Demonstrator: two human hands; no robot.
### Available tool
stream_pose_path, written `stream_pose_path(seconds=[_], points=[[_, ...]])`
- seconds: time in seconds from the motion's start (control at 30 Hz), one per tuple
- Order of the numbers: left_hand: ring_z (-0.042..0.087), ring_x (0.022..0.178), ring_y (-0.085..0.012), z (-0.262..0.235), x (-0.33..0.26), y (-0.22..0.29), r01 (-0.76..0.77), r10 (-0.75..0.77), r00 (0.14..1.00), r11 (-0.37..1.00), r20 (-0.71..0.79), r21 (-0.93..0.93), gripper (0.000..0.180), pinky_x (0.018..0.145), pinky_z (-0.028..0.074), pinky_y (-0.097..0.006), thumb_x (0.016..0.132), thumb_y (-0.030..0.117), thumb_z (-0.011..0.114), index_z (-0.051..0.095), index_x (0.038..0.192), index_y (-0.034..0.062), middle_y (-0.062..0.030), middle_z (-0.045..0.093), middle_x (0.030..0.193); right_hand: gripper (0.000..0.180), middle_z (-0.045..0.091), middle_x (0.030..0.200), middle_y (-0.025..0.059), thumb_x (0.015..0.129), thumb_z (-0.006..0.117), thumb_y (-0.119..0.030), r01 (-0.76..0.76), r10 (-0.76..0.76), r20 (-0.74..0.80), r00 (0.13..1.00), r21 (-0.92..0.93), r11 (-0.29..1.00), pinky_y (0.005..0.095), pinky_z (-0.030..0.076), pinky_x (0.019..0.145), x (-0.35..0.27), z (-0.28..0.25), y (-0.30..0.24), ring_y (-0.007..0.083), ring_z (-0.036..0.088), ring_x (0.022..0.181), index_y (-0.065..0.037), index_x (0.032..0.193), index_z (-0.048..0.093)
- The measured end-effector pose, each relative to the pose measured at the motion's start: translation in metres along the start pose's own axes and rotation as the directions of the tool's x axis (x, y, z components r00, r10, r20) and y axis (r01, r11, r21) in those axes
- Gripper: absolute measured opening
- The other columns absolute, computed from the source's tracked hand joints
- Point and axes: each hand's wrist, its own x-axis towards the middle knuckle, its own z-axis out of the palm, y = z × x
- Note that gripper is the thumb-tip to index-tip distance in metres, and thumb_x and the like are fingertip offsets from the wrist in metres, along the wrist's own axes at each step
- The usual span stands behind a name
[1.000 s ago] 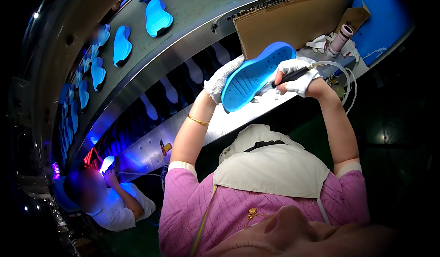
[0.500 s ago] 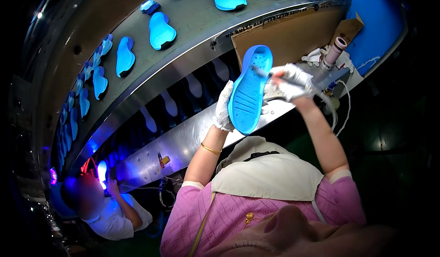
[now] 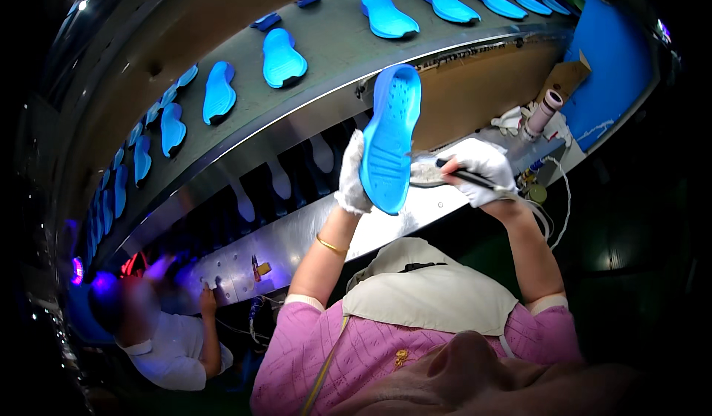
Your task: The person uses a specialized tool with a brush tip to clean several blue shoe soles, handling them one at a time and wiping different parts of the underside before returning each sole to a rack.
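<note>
My left hand, in a white glove, holds a blue shoe sole upright by its left edge, tread side facing me. My right hand, also gloved, grips a dark-handled brush whose bristle end rests near the sole's lower right edge. Both hands are raised over the metal work shelf in front of me. A gold bangle sits on my left wrist.
A grey conveyor belt carries several blue soles in a curved row behind the held sole. A cardboard sheet, a roll and cables lie at the right. Another person in white works at the lower left.
The sole has been turned from lying slanted to standing upright and lifted higher. My right hand with the brush has dropped to the sole's lower right side.
</note>
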Motion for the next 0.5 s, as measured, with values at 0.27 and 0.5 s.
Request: stream_pose_path(seconds=[0.27, 0.5], points=[[0.029, 0.133, -0.0418, 0.015, 0.098, 0.125, -0.126, 0.053, 0.982, 0.9, -0.182, -0.418, 0.086, 0.105, 0.029, -0.06, 0.088, 0.069, 0.025, 0.027, 0.14, 0.0002, -0.0239, 0.033, 0.141, 0.02, 0.063, 0.092, 0.0084, 0.072, 0.069, 0.013, -0.123, 0.175, -0.19, 0.966, 0.257, 0.959, 0.0256, 0.049, 0.077, -0.005, 0.013, -0.006, 0.0137, 0.061, 0.083, -0.002, 0.084, 0.062], [0.058, 0.106, -0.0274, 0.008, 0.069, 0.103, -0.082, 0.23, 0.964, 0.74, -0.137, 0.667, 0.051, 0.088, 0.049, -0.04, 0.091, 0.033, 0.054, 0.045, 0.13, 0.0014, -0.0106, 0.057, 0.123, 0.018, 0.062, 0.086, 0.008, 0.072, 0.071, 0.008, -0.155, 0.174, -0.215, 0.961, 0.101, 0.983, 0.0284, 0.048, 0.073, -0.026, 0.005, -0.005, 0.0172, 0.06, 0.08, -0.003, 0.082, 0.06]])
